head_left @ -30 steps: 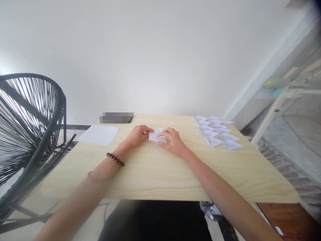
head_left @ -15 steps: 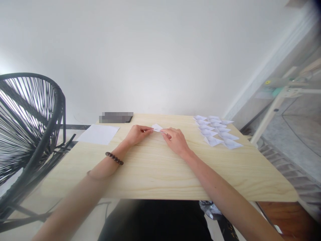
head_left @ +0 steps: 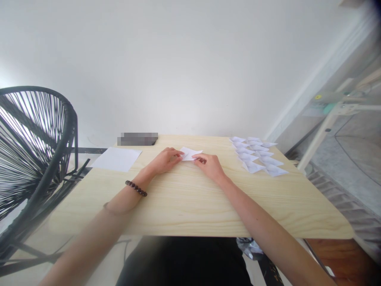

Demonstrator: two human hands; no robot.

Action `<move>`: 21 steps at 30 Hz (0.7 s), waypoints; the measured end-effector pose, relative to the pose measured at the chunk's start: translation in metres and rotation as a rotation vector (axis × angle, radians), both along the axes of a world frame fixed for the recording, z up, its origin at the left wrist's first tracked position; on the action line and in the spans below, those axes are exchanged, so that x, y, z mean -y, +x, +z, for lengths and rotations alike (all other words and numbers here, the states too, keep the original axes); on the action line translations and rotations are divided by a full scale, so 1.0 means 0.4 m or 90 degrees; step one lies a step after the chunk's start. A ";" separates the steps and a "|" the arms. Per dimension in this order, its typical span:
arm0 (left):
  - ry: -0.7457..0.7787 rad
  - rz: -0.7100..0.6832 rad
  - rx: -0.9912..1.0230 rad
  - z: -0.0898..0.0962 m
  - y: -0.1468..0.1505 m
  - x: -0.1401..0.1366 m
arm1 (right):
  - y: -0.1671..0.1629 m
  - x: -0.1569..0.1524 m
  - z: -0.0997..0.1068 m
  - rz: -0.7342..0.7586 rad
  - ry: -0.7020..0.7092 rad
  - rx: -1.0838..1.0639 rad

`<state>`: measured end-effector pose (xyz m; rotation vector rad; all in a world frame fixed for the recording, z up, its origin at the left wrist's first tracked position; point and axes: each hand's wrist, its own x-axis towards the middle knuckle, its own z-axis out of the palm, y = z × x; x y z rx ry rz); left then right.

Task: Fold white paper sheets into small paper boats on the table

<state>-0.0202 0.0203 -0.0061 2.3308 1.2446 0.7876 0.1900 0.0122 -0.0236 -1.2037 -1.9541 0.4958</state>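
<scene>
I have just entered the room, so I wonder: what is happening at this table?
A person is handling a small folded white paper over the table, the left hand at its left end and the right hand at its right. Whether it touches the wood is hard to tell. Similar folded pieces sit in rough rows toward the right, and flat white paper lies on the left, near a blurred-out dark object.

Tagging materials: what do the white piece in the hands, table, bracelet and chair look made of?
White piece: probably matte paper; thin, sharp-edged.
Table: pale wood or wood-look laminate, smooth; grain lines show.
Bracelet: round dark beads, maybe wood; finish too small to tell.
Chair: black strands strung over a frame, probably plastic cord; finish unclear.
</scene>
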 end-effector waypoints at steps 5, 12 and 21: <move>-0.158 0.097 0.205 0.002 0.010 0.004 | -0.004 0.013 0.016 0.022 0.027 -0.094; -0.411 0.017 0.457 0.011 0.025 0.007 | -0.009 0.021 0.025 0.093 0.041 -0.111; -0.461 0.028 0.524 0.007 0.027 0.008 | -0.018 0.019 0.015 0.082 -0.055 -0.184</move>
